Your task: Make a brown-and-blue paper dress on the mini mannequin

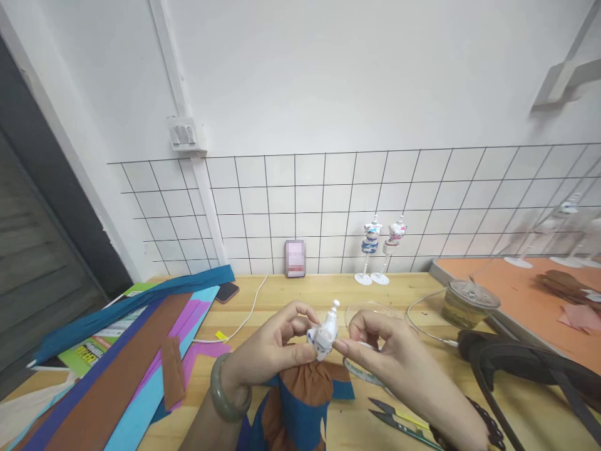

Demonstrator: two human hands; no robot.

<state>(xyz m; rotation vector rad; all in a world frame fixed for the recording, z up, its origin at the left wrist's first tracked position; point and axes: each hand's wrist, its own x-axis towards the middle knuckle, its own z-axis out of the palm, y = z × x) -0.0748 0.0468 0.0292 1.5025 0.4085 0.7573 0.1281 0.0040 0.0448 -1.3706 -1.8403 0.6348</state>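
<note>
Left hand (277, 344) pinching white mannequin (328, 329), right hand (399, 351) touching it with thumb (fingers curled, narrowly apart)

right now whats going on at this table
Someone's left hand grips a small white dress form, dressed in a brown and blue skirt. The right hand is at its other side, fingers near the bodice. Two similar forms stand at the back, colored strips lie to the left, and snips lie near the right hand.

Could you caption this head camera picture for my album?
Two hands dress a small white mannequin in brown and blue at a wooden table.
</note>
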